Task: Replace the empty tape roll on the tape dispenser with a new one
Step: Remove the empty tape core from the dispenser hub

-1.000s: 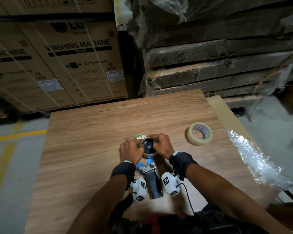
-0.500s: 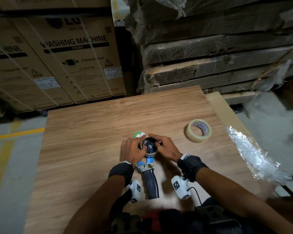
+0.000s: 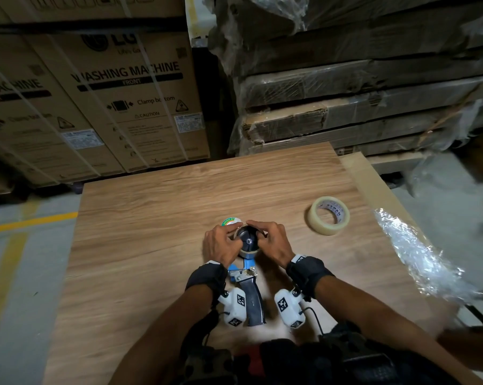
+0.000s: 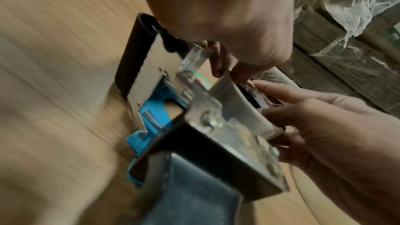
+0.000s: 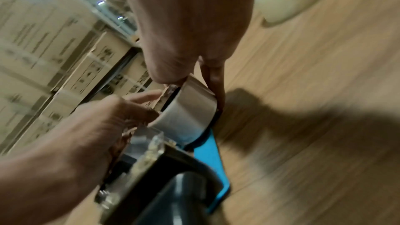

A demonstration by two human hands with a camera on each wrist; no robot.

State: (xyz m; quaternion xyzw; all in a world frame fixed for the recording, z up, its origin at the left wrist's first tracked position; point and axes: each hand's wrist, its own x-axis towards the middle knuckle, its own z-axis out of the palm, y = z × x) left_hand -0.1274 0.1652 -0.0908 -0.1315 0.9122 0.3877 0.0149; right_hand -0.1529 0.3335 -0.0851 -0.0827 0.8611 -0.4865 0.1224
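Two hands (image 3: 222, 245) (image 3: 273, 244), one tape dispenser (image 3: 248, 284), two tape rolls (image 3: 329, 215) (image 5: 188, 114).

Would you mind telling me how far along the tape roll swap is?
Nothing looks finished. Both hands, left hand and right hand, grip the nearly spent roll on the blue-and-black tape dispenser. The new clear tape roll lies untouched on the wooden table, not yet fitted.

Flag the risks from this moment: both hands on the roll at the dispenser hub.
1. Both hands, left and right, grip the roll only; nothing holds the dispenser, so it may tip or slide on the table.
2. Fingers sit near the metal plate; possible nick.
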